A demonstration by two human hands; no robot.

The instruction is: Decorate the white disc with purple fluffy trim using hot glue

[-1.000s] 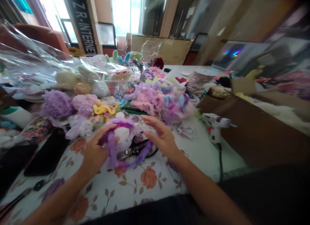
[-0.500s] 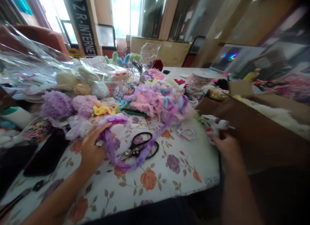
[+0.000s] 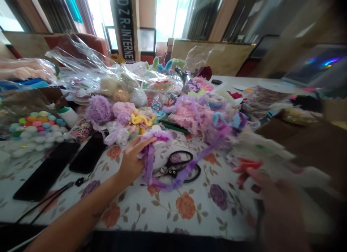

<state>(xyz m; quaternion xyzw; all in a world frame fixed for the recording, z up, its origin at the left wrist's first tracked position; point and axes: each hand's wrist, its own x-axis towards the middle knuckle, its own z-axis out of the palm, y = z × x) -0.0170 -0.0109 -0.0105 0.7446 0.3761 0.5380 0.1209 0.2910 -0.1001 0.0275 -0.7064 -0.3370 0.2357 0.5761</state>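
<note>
My left hand (image 3: 132,156) is closed on a fluffy purple yarn strip (image 3: 177,182), pinching it where it lies along a pale piece with a lilac fuzzy edge. From there the strip hangs in a loop and runs right to the heap of fluffy material. Black-handled scissors (image 3: 171,171) lie on the cloth just under the loop. At the right, my right hand (image 3: 279,194) is wrapped round a white glue gun with a red trigger (image 3: 248,164); motion smears both the gun and the fingers.
Pink and lilac fluff (image 3: 187,114) is heaped mid-table, with clear plastic bags behind. Two black phones (image 3: 88,152) and bagged pompoms (image 3: 38,127) lie left. A cardboard box (image 3: 322,147) stands at right. Another person's hands (image 3: 32,71) show at far left.
The view has swung left, bringing in the pompoms and another person's hands. My right hand has tilted the glue gun and blurs with motion. My left hand keeps its grip on the strip.
</note>
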